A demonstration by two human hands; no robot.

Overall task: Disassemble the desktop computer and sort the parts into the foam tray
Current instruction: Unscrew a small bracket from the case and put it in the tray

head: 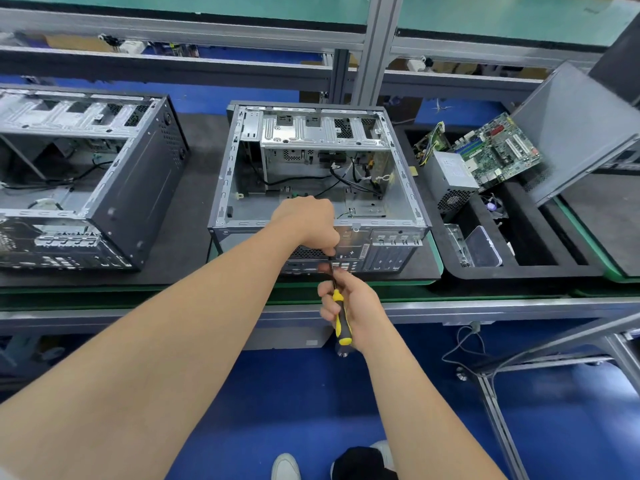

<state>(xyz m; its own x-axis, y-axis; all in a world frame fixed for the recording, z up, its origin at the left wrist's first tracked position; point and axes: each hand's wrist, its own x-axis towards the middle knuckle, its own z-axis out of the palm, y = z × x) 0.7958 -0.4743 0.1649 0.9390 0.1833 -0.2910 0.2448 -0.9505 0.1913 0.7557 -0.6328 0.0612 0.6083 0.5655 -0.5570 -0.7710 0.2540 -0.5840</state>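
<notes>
**Screwdriver at the case's rear panel**

Head view: the right hand (349,306) was wrapped closed around the yellow-and-black screwdriver (341,320), shaft pointing up from the grip into the rear panel of the case (318,168), probably at a screw there. Just above that grip, the left hand (304,220) curled over the case's rear rim, fingertips by the shaft, likely steadying the case and guiding the tip. Well right of the grip sat the foam tray (519,268), already holding the motherboard (498,150) and power supply (446,178). The case looked nearly gutted, with only cables left. The rear-panel sticker was too blurred to read.
</notes>
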